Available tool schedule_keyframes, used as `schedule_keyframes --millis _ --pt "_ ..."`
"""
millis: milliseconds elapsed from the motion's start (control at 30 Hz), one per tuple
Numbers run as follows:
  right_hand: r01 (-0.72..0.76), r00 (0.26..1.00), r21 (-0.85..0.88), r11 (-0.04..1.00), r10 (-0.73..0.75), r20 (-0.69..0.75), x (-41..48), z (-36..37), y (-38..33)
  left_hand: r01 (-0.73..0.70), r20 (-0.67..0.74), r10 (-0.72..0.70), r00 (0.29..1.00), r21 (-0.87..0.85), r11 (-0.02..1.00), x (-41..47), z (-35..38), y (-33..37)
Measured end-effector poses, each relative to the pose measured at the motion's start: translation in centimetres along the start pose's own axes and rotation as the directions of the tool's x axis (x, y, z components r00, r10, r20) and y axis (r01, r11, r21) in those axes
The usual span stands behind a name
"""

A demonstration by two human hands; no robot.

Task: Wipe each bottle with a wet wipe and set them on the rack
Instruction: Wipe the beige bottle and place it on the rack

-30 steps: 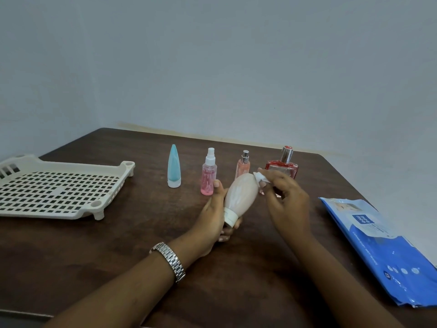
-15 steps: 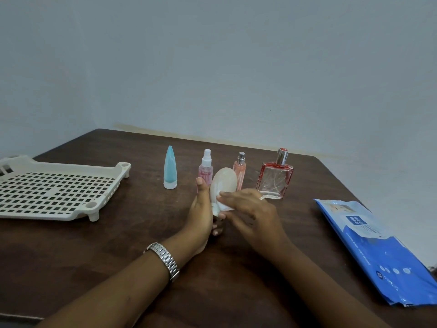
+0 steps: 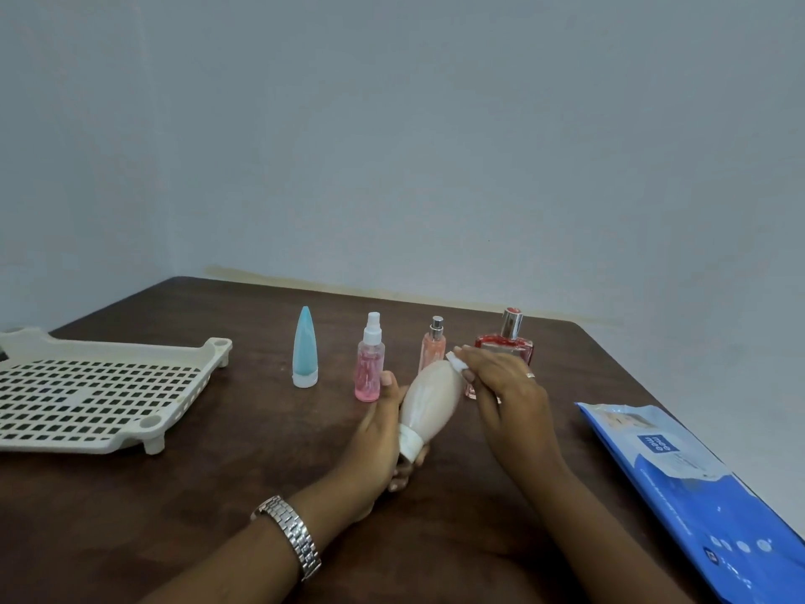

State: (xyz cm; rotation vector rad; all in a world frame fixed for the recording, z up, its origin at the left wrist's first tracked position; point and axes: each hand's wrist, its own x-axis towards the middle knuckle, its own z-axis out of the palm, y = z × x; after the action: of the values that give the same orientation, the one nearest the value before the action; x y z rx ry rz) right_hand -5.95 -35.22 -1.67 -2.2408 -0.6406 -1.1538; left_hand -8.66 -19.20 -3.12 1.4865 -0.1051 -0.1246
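Likely bottle one of five — left hand grips cream bulb-shaped plastic bottle, right hand pinches white wet wipe on its tip; none yet on white slotted plastic rack.

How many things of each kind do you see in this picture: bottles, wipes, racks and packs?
Bottles: 5 (blue bottle, pink spray bottle, peach spray bottle, red perfume bottle, cream bottle held by the left hand)
Wipes: 1 (wet wipe pinched by the right hand)
Racks: 1 (white rack)
Packs: 1 (blue wipes pack)
Total: 8
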Motion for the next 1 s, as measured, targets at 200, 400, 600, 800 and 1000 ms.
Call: schedule_keyframes --millis 200,400,600,800,1000 --pt "-0.005 0.999 0.057 0.998 0.007 -0.035 -0.2 0.5 -0.7 -0.021 -0.015 0.021 1.000 0.016 1.000 0.1 -0.2 -0.6" --pt "0.106 0.991 0.012 0.994 -0.107 0.078 -0.8 0.9 -2.1 -0.028 -0.070 0.027 0.997 -0.016 0.999 -0.1 0.0 0.0" --pt "0.320 0.918 0.062 0.945 -0.325 0.228 -1.6 1.0 -4.5 -0.040 -0.145 0.034 0.989 -0.038 0.998 -0.4 -0.1 0.2" --pt "0.424 0.881 0.030 0.905 -0.420 0.216 -1.3 0.4 -3.9 -0.065 -0.139 0.066 0.988 0.014 0.998 -0.3 -0.1 0.2" --pt "0.177 0.983 -0.083 0.981 -0.171 0.065 -0.9 -0.1 -1.7 -0.127 -0.067 0.141 0.988 0.180 0.975 -1.0 0.2 0.2"
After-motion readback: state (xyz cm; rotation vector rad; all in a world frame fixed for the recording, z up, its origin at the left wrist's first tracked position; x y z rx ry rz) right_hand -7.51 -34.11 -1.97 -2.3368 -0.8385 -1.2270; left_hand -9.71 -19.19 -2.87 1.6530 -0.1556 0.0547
